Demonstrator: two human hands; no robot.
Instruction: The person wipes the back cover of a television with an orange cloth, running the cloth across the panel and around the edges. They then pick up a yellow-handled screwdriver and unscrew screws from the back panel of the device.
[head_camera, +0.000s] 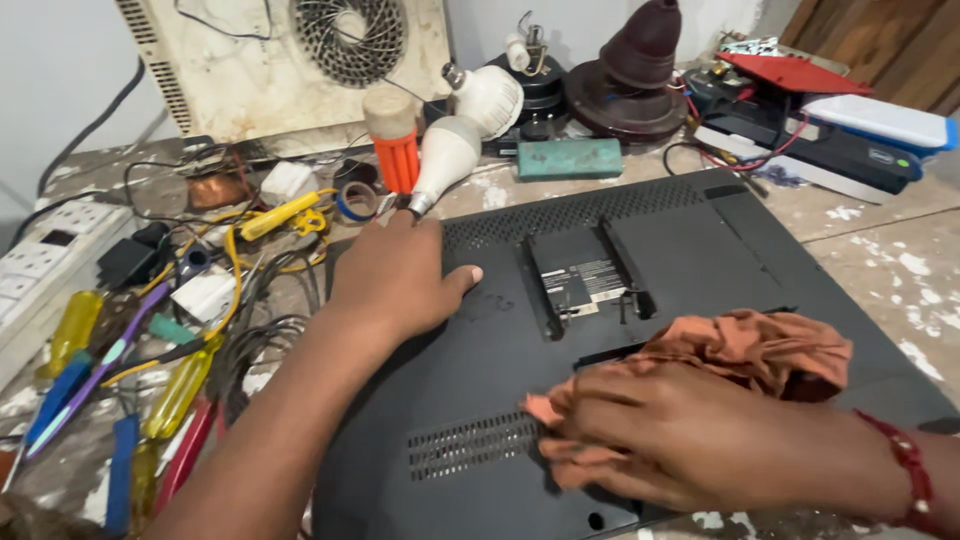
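Head view, panel: black monitor back (640, 300) lies face-down on the bench (880, 250).
Left hand (395, 275): grip spread flat, bracing the panel.
Right hand (680, 440): grip pressed on orange cloth (770, 350).
Technique: judged best wiped with steady bracing, light strokes over vents.

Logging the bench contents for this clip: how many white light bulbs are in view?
2. One white light bulb lies beyond the left hand, its base toward the black plastic panel; the other white bulb lies just behind it. Clutter may hide more.
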